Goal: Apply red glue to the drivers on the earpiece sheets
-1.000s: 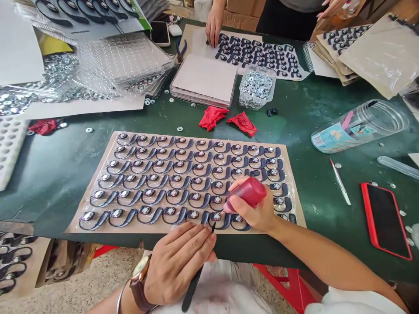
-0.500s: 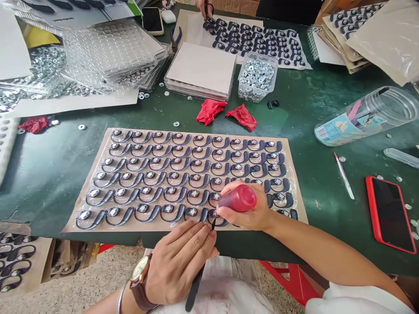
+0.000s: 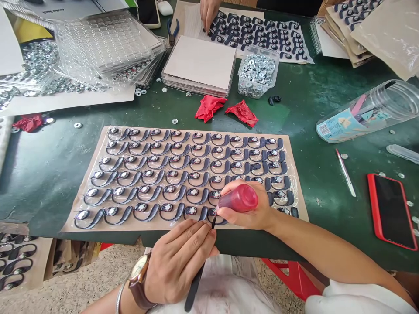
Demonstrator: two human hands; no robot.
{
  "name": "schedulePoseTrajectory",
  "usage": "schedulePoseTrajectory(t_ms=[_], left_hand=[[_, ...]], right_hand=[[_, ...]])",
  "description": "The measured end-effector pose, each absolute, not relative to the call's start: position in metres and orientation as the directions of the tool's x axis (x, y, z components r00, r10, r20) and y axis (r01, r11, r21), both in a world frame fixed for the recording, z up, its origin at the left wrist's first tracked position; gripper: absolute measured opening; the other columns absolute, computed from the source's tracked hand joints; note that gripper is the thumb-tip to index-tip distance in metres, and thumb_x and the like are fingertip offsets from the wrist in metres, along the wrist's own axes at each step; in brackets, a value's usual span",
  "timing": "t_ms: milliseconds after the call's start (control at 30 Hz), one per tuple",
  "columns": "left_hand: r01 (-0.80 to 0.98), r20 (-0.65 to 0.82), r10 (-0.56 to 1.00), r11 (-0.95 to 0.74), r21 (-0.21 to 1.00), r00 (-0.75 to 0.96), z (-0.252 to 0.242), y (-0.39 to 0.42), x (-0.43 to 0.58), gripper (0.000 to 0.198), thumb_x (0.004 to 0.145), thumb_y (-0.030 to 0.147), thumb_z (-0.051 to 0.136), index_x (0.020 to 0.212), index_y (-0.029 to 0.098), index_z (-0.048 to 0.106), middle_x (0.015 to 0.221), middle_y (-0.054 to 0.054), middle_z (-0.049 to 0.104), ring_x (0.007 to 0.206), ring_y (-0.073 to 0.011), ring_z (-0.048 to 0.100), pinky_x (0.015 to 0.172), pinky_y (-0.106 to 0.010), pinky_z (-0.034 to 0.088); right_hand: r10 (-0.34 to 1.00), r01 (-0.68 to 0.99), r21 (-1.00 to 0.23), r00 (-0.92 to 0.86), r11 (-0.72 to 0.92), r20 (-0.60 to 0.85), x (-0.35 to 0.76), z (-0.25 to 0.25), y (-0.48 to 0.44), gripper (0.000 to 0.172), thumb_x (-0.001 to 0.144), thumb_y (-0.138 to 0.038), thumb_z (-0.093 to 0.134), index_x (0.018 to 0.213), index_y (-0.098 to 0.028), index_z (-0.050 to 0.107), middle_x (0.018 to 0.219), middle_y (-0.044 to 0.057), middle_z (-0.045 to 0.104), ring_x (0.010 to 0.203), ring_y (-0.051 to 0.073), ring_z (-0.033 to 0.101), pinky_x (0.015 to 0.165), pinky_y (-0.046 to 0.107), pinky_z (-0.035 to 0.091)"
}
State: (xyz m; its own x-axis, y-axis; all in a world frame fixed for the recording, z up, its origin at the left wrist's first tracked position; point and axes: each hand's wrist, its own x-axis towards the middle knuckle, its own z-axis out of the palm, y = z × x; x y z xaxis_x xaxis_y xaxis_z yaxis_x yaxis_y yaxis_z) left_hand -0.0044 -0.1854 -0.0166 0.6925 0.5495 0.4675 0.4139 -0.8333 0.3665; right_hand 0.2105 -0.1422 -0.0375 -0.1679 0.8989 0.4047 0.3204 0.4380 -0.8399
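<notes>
My right hand [image 3: 260, 209] is wrapped round a red squeeze bottle [image 3: 238, 198], its tip pointing down at a piece in the front row. In my left hand [image 3: 180, 257] is a pair of black tweezers [image 3: 195, 285], whose points meet the same piece beside the bottle tip. A brown cardboard sheet [image 3: 69, 224] with clear film lies in front of me. On it stand rows of dark curved hook-shaped pieces [image 3: 176, 211], most with a round silvery disc at one end. My right hand hides some pieces; the exact contact under the tip is too small to tell.
A tub of washers [image 3: 257, 72], stacked cards [image 3: 199, 63] and red scraps [image 3: 209, 107] lie beyond the sheet. A clear jar [image 3: 369, 111], a pen-like tool [image 3: 345, 172] and a red phone [image 3: 393, 211] are at right. Another person's hand [image 3: 209, 13] touches pieces at the back.
My hands keep almost the same pose at the same piece, with bottle and tweezers held. The other person's hand has come further into view. The view has shifted slightly.
</notes>
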Motion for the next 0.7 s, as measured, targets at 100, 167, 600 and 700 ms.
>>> schedulePoseTrajectory(t_ms=[100,167,600,700], left_hand=[[0.41,0.474,0.56,-0.826,0.387,0.679,-0.0184,-0.1864,-0.004,0.02,0.092,0.012,0.056,0.107,0.003,0.067,0.102,-0.012,0.073,0.101,-0.0212,0.068,0.095,-0.037,0.052],[0.415,0.468,0.567,-0.821,0.393,0.678,-0.0198,-0.1872,-0.0042,0.021,0.092,0.012,0.057,0.108,0.003,0.067,0.104,-0.012,0.073,0.102,-0.0212,0.068,0.096,-0.038,0.051],[0.404,0.451,0.566,-0.818,0.409,0.69,-0.0217,-0.1874,-0.0059,0.021,0.09,0.009,0.059,0.108,0.001,0.067,0.105,-0.012,0.072,0.104,-0.0218,0.066,0.095,-0.039,0.051],[0.405,0.44,0.567,-0.817,0.411,0.697,-0.0234,-0.1888,-0.0075,0.023,0.089,0.009,0.061,0.111,0.002,0.066,0.107,-0.012,0.072,0.106,-0.0222,0.065,0.096,-0.04,0.05]], right_hand=[[0.896,0.304,-0.843,-0.152,0.443,0.416,0.2098,-0.0387,-0.1421,0.02,0.076,-0.035,0.075,0.078,-0.02,0.062,0.067,-0.002,0.067,0.058,0.012,0.067,0.056,0.022,0.055],[0.9,0.304,-0.847,-0.143,0.436,0.412,0.2093,-0.0395,-0.1421,0.021,0.076,-0.036,0.075,0.076,-0.02,0.061,0.066,-0.002,0.067,0.058,0.011,0.066,0.056,0.022,0.055],[0.898,0.351,-0.829,-0.1,0.436,0.429,0.2091,-0.0366,-0.1408,0.02,0.079,-0.036,0.072,0.074,-0.02,0.061,0.063,-0.001,0.066,0.057,0.013,0.065,0.055,0.025,0.055],[0.904,0.359,-0.833,-0.09,0.422,0.419,0.2094,-0.0372,-0.1401,0.021,0.079,-0.037,0.072,0.073,-0.021,0.06,0.062,-0.002,0.065,0.056,0.013,0.063,0.055,0.025,0.054]])
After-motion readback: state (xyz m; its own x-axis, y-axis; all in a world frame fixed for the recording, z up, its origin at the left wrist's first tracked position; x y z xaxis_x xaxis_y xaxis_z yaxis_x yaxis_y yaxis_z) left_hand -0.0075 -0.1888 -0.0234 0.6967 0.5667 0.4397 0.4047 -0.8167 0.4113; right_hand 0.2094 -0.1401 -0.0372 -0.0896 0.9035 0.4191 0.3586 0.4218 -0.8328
